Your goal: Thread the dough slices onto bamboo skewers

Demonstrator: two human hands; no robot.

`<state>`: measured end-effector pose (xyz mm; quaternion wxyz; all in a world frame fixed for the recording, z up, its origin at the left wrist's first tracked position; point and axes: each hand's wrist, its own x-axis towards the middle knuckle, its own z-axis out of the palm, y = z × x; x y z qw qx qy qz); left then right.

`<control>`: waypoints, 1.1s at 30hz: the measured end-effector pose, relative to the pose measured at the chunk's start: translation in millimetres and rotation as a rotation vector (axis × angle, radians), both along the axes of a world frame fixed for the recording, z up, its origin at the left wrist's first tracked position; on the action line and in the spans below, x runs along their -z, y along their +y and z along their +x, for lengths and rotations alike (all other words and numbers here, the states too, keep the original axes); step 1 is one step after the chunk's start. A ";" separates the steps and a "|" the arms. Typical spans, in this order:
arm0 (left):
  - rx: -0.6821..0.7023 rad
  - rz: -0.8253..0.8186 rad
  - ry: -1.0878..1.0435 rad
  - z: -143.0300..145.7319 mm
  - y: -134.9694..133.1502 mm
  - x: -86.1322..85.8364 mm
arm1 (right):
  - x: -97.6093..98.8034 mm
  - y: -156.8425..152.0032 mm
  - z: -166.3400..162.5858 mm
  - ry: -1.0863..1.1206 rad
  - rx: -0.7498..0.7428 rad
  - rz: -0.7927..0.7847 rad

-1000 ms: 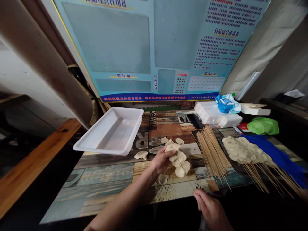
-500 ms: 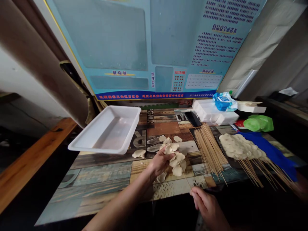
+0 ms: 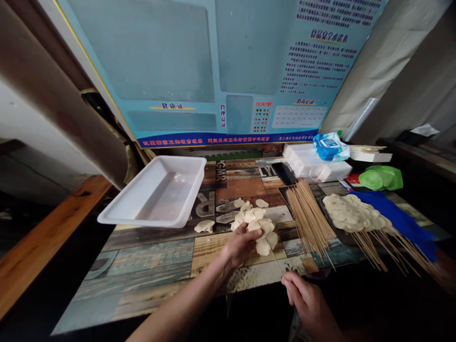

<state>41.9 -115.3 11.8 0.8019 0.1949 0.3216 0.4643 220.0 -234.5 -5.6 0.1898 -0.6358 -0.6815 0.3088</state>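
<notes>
Pale, thin, round slices [image 3: 264, 228] are threaded on a thin wooden skewer [image 3: 277, 262]. My right hand [image 3: 301, 294] is closed around the skewer's lower end near the table's front edge. My left hand [image 3: 240, 244] is closed on the slices near the upper part of the skewer, thumb on top. Just behind my left hand lie more loose slices [image 3: 261, 203], and a small clump of slices [image 3: 204, 226] sits to its left. My left fingers and the slices hide the skewer's tip.
A white plastic tub [image 3: 171, 190] stands at the left. Right of my hands lies a bundle of bare skewers [image 3: 309, 223]. Beyond it, loaded skewers [image 3: 356, 213] rest on a dark tray. A phone [image 3: 284, 174], white boxes [image 3: 317, 164] and a blue wipes pack [image 3: 330, 146] are at the back.
My left hand has shifted slightly down and right along the slices, its thumb now further over them. My right hand keeps its hold on the skewer. The view has moved slightly.
</notes>
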 end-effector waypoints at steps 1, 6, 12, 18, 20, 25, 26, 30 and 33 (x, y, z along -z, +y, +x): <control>-0.011 0.010 -0.010 2.0 -1.6 0.0 | -1.4 0.0 -0.7 -0.001 -0.003 -0.006; -0.053 -0.030 -0.067 9.4 -6.1 4.0 | -4.9 0.5 -3.3 -0.006 -0.010 -0.026; -0.070 -0.081 -0.055 13.3 -15.3 13.8 | -1.5 -1.3 -4.5 0.002 -0.005 0.006; -0.072 -0.099 -0.087 8.9 -14.8 15.7 | -4.6 -0.9 -6.0 0.014 -0.006 0.022; -0.113 -0.113 -0.123 4.3 -8.2 13.8 | -4.9 -0.8 -5.5 0.012 -0.002 -0.001; -0.100 -0.127 -0.153 -4.9 8.5 10.1 | -2.3 -2.2 -6.0 0.035 -0.031 -0.028; -0.091 -0.126 -0.151 -5.0 9.8 9.9 | -1.6 -2.5 -6.4 0.038 -0.029 -0.028; -0.093 -0.134 -0.152 -1.7 7.5 8.6 | 0.4 -2.3 -7.2 0.030 -0.014 -0.037; -0.078 -0.143 -0.168 -0.6 4.0 6.0 | -0.2 -1.4 -6.6 0.032 -0.023 -0.021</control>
